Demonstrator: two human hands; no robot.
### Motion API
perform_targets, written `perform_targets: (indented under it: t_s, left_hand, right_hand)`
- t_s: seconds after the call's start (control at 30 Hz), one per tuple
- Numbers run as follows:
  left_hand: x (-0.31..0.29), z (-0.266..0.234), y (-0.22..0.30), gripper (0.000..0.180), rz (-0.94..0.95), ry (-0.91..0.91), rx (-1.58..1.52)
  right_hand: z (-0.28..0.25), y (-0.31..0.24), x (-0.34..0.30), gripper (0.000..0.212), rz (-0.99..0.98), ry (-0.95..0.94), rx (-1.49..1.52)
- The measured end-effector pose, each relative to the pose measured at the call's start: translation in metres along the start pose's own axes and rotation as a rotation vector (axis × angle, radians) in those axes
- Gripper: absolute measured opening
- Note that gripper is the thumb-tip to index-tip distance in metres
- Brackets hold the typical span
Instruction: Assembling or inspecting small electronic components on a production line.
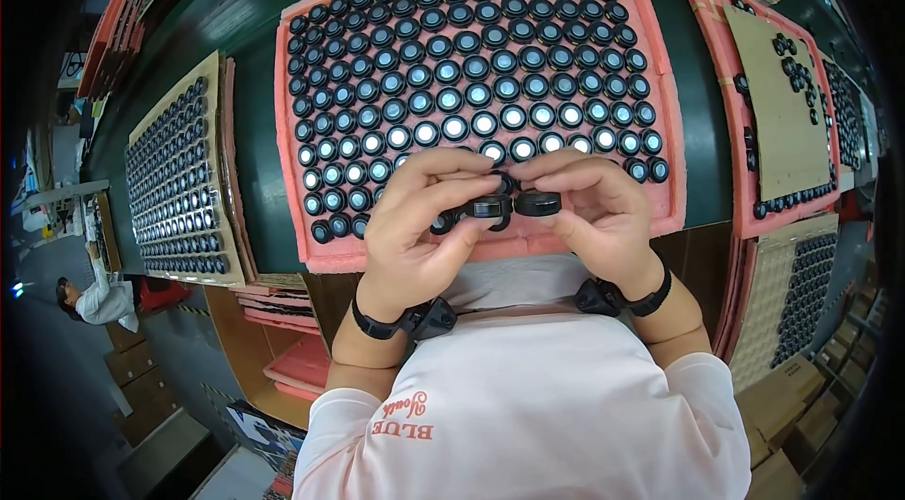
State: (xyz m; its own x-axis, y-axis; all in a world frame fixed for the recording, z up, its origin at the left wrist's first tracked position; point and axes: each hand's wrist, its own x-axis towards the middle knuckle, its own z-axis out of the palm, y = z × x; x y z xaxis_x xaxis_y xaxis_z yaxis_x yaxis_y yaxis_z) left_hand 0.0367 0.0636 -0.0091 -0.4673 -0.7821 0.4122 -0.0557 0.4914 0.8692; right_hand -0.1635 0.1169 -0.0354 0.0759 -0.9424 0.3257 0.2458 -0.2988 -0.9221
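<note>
My left hand (413, 222) pinches a small round black part (486, 209) between thumb and fingers, turned so that its rim faces up. My right hand (605, 210) grips a similar round black part (538, 205) the same way. The two parts are side by side, almost touching; whether they meet, I cannot tell. Both hands are over the near edge of a pink foam tray (667, 104). Rows of black discs with shiny silver centres, much like small speaker drivers, fill this tray. My fingers hide several discs in the nearest rows.
The tray lies on a dark green table (255, 114). At left is a cardboard sheet (226, 123) with more discs. On the right, a brown board (768, 114) covers part of another pink tray (714, 29). Pink sheets fill a wooden shelf (231, 311) below. Far left, another person (104, 297) is present.
</note>
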Motion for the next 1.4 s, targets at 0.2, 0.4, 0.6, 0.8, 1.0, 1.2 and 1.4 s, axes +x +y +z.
perform_targets:
  t_s: [0.2, 0.4, 0.6, 0.8, 1.0, 1.2, 1.4]
  left_hand:
    - [-0.004, -0.003, -0.010, 0.027, -0.003, -0.099, -0.071]
    - [-0.005, 0.005, -0.005, 0.027, -0.158, -0.029, -0.337]
    - [-0.001, 0.004, -0.008, 0.034, 0.005, -0.062, -0.284]
    - [-0.008, 0.006, -0.002, 0.045, 0.008, -0.004, -0.322]
    - [-0.010, 0.005, -0.003, 0.049, 0.030, -0.021, -0.320]
    - [-0.012, 0.006, -0.005, 0.050, 0.014, -0.014, -0.349]
    - [-0.012, 0.007, -0.006, 0.049, -0.007, -0.014, -0.359]
  right_hand:
    - [-0.005, -0.002, 0.002, 0.034, -0.060, 0.020, -0.187]
    - [-0.003, -0.009, 0.005, 0.031, -0.129, 0.054, -0.364]
    - [0.001, -0.013, 0.004, 0.036, -0.153, 0.057, -0.362]
    - [-0.002, -0.015, -0.001, 0.058, -0.195, -0.051, -0.437]
    - [0.001, -0.016, -0.004, 0.061, -0.189, -0.051, -0.438]
    - [0.002, -0.016, -0.004, 0.061, -0.196, -0.045, -0.432]
    - [0.003, -0.016, -0.004, 0.061, -0.195, -0.037, -0.438]
